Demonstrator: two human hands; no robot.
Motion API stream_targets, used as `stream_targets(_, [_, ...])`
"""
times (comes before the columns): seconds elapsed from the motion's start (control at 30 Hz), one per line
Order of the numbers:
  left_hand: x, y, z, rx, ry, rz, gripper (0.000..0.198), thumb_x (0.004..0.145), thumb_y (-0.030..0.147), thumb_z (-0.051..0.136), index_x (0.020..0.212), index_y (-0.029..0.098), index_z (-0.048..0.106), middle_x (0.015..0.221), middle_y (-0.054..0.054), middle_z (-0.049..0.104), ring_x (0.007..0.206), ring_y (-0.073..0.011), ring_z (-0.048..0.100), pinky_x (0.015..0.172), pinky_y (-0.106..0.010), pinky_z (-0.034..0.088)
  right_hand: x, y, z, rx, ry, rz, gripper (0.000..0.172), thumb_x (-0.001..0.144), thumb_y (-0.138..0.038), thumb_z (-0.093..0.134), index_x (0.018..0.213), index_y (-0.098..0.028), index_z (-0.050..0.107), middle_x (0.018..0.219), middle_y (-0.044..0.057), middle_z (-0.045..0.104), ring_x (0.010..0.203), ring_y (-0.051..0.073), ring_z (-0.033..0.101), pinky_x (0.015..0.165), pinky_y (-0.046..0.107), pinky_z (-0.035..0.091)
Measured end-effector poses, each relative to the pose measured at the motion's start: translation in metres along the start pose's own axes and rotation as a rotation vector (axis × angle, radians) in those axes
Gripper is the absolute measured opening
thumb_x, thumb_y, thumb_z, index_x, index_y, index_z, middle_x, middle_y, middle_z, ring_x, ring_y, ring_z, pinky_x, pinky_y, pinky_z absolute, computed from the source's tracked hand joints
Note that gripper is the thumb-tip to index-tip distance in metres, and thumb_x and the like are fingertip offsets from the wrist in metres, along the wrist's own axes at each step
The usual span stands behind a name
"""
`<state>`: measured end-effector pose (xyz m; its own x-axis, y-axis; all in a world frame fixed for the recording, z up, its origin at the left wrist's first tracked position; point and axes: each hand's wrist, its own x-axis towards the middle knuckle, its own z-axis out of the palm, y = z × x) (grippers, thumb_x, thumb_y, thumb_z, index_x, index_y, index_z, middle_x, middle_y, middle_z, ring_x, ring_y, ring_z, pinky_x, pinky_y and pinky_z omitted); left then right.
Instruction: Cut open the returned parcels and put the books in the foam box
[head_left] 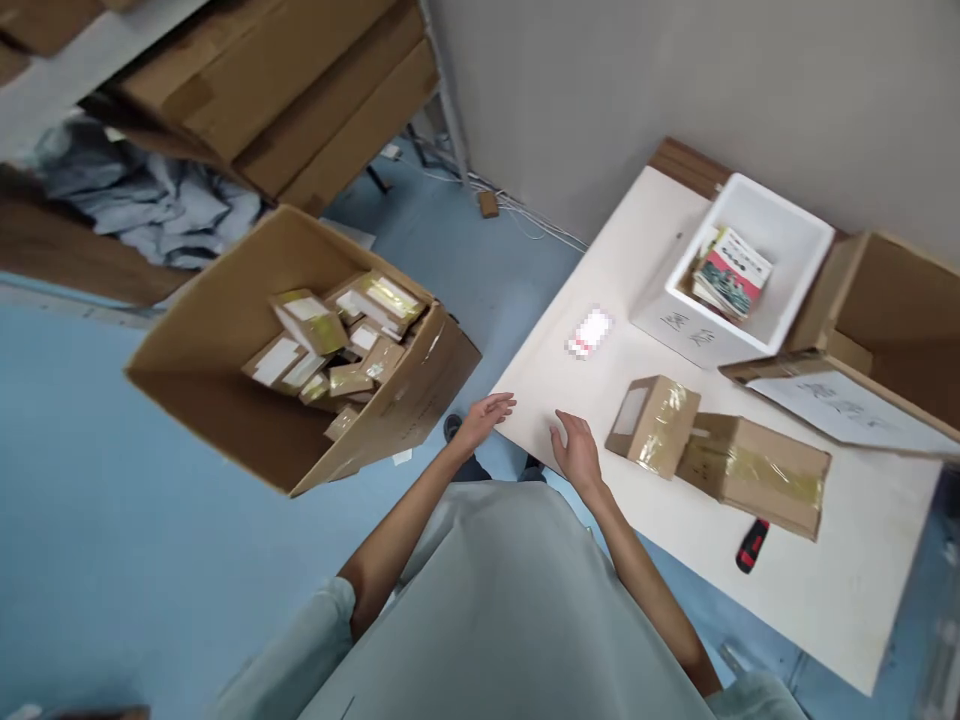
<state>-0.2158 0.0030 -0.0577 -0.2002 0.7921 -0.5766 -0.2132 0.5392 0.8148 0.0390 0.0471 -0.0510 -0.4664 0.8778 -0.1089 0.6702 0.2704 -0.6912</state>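
My left hand (pixel 486 415) hovers by the near left corner of the white table (pixel 525 400), fingers stretched out and holding nothing. Over the table's front edge is my right hand (pixel 577 448), its thumb and fingers apart with nothing between them. To its right, a small taped carton (pixel 654 425) lies against a longer taped carton (pixel 757 470). A black and red tool (pixel 752 545) rests below them. Left of my left hand stands a big open cardboard box (pixel 217 400) with several small taped parcels (pixel 375 300) inside.
A white foam box (pixel 701 340) holding booklets (pixel 731 272) stands on the table beside an open cardboard box (pixel 847 400). Shelves at the upper left carry long cartons (pixel 285 90) and grey cloth (pixel 172 200). Cables (pixel 532 215) run along the wall.
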Motion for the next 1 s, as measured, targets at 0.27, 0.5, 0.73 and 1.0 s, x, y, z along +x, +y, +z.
stream_targets(0.27, [-0.021,-0.012,-0.179,-0.207,0.346,0.040,0.075,0.078,0.077,0.086,0.127,0.021,0.081,0.134,-0.017,0.083,0.123,-0.0353,0.078,0.116,-0.054,0.057,0.094,-0.118,0.085,-0.070,-0.200,-0.165,0.050,0.115,-0.040,0.047,0.151,-0.015,0.071,0.145,0.021,0.076,0.136,0.038,0.069,0.120,0.061,0.056])
stream_targets(0.5, [-0.030,-0.015,-0.317,-0.308,0.435,0.007,0.074,0.074,0.077,0.090,0.124,0.022,0.082,0.133,-0.016,0.083,0.127,-0.0371,0.077,0.118,-0.055,0.058,0.164,-0.214,0.182,-0.094,-0.312,-0.207,0.045,0.112,-0.038,0.051,0.144,-0.017,0.075,0.139,0.019,0.080,0.130,0.035,0.074,0.122,0.057,0.055])
stream_targets(0.73, [-0.018,-0.016,-0.421,-0.318,0.592,0.025,0.071,0.077,0.071,0.089,0.123,0.017,0.080,0.133,-0.018,0.082,0.129,-0.0350,0.076,0.118,-0.051,0.058,0.215,-0.268,0.247,-0.046,-0.454,-0.177,0.045,0.112,-0.041,0.056,0.147,-0.021,0.075,0.146,0.015,0.079,0.138,0.034,0.073,0.124,0.053,0.054])
stream_targets(1.0, [0.040,-0.016,-0.450,-0.210,0.657,0.018,0.055,0.088,0.061,0.081,0.123,0.019,0.079,0.135,-0.015,0.081,0.130,-0.0346,0.075,0.116,-0.049,0.058,0.279,-0.240,0.332,0.248,-0.465,0.195,0.051,0.097,-0.055,0.076,0.133,-0.018,0.076,0.129,0.018,0.084,0.116,0.032,0.082,0.107,0.051,0.064])
